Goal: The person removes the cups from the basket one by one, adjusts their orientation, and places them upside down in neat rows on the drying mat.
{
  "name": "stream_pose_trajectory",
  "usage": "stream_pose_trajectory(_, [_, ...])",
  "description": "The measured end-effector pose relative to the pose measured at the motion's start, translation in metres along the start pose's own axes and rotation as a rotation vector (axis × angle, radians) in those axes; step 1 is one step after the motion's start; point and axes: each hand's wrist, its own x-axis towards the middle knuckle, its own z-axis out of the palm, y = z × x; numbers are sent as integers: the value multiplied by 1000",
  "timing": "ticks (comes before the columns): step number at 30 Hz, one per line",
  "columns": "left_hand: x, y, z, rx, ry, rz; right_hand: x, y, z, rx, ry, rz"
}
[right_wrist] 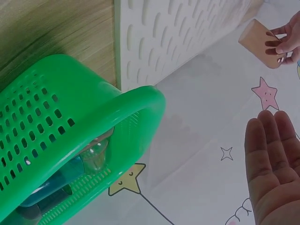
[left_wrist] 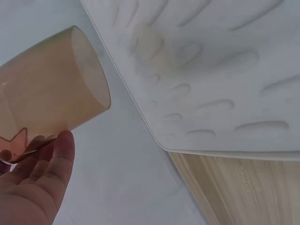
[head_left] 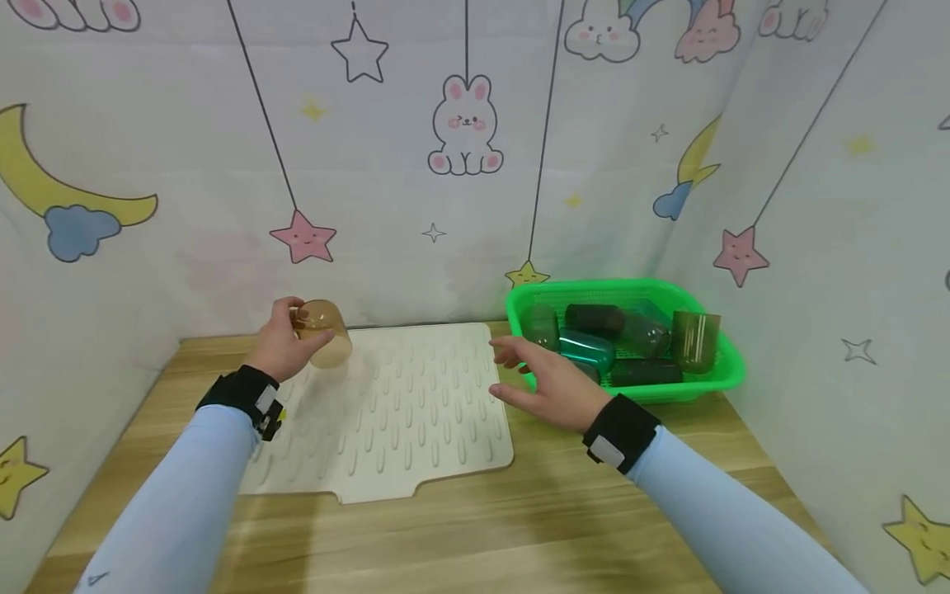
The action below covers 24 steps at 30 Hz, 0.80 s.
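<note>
Toward the tabletop's far left corner, a translucent amber cylindrical cup is raised near a flat white ridged mat, the left hand's grip curled round it. The right hand's grip is wide, holding nothing. The work looks early: only this cup shows outside the bright green perforated plastic basket by the far right corner, which holds a translucent teal cup, an olive-green one and others.
</note>
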Motion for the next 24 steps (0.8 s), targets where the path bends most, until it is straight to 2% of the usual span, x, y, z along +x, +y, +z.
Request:
stream_pose_trajectory(12, [17, -28, -6, 36, 98, -10, 0, 2, 1, 18, 8, -19])
stream_pose_trajectory(17, [21, -38, -6, 53, 120, -34, -2, 3, 1, 4, 10, -7])
stream_pose_trajectory(24, [29, -46, -6, 91, 133, -27, -4, 5, 1, -7, 13, 0])
